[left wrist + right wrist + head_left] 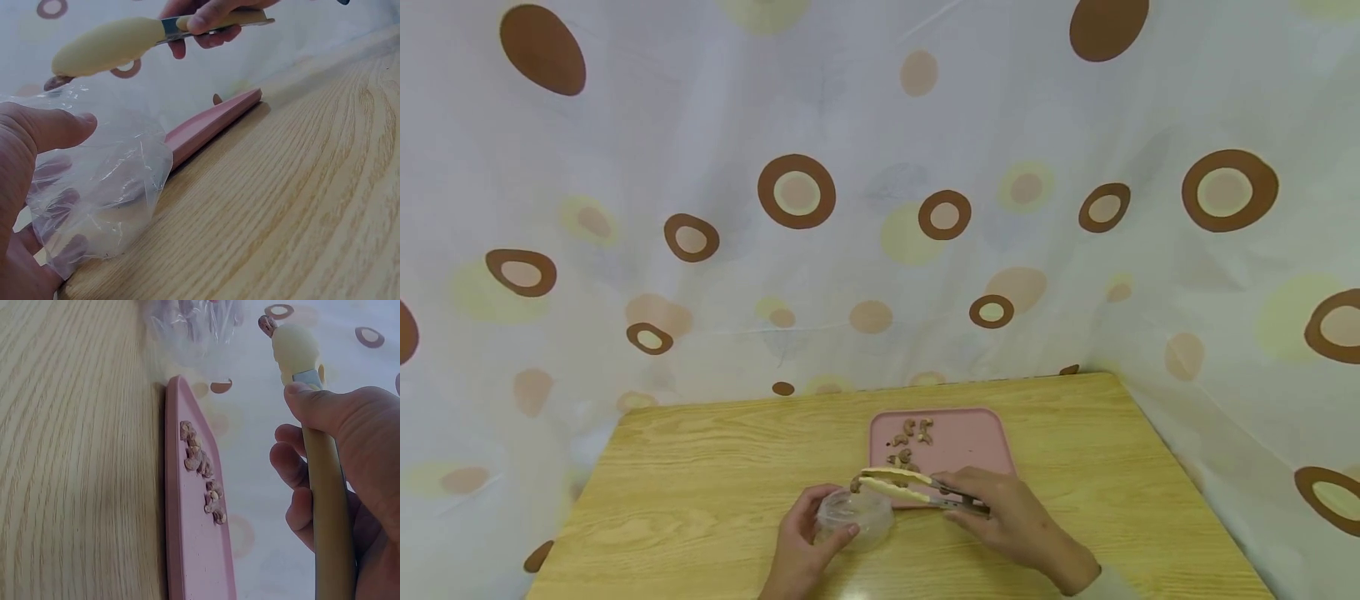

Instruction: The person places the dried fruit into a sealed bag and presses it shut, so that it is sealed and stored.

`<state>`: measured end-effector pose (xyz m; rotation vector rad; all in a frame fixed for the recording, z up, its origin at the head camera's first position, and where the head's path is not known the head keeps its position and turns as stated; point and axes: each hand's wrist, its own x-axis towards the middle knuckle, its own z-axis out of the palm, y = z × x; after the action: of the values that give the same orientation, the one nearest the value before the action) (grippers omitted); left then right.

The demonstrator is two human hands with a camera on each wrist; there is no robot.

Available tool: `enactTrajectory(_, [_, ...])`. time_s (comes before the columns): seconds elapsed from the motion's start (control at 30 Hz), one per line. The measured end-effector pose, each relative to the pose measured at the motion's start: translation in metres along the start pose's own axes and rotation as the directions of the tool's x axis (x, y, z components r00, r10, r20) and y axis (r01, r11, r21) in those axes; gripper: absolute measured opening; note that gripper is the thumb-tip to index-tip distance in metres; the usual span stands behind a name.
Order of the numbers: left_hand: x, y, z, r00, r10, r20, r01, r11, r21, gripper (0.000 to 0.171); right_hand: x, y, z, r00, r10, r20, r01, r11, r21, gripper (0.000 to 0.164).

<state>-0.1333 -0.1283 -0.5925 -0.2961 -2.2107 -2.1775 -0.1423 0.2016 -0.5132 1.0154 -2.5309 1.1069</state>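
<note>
My left hand (801,537) holds a clear plastic bag (871,523) on the table, with the thumb on the near side and the fingers around the far side. My right hand (1011,517) grips a pair of tongs (898,490) with cream-yellow tips and metal arms. Between the tips sits one brown-skinned cashew (267,325), right over the mouth of the bag in the head view. Several more cashews (197,459) lie on a pink tray (981,442) behind the tongs. The tongs and right hand hide part of the tray's near side.
The wooden table (715,475) reaches back to a white curtain (850,125) with brown and yellow circles, which also hangs along the right side. The tray's low raised rim (212,128) stands just beyond the bag.
</note>
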Motion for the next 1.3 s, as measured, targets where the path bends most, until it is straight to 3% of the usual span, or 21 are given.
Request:
enactTrajectory(0.33, [-0.001, -0.002, 0.002, 0.999, 0.043, -0.010, -0.043, 0.999, 0.015, 0.049, 0.004, -0.006, 0.004, 1.000, 0.002, 0.029, -0.002, 1.000, 0.013, 0.049])
enactTrajectory(0.57, [-0.001, 0.000, 0.003, 1.000, 0.005, -0.011, -0.005, 1.000, -0.019, 0.051, 0.005, -0.007, 0.007, 0.995, 0.058, 0.076, -0.060, 0.998, 0.021, 0.045])
enactTrajectory(0.9, [0.001, 0.000, 0.003, 0.999, -0.027, -0.038, 0.026, 1.000, -0.012, 0.051, 0.006, -0.010, 0.009, 0.995, 0.060, 0.080, -0.062, 0.998, 0.021, 0.046])
enactTrajectory(1.3, [0.000, -0.001, 0.002, 1.000, 0.026, -0.008, -0.026, 1.000, -0.011, 0.048, 0.006, -0.009, 0.012, 0.992, 0.063, 0.105, -0.067, 0.997, 0.037, 0.048])
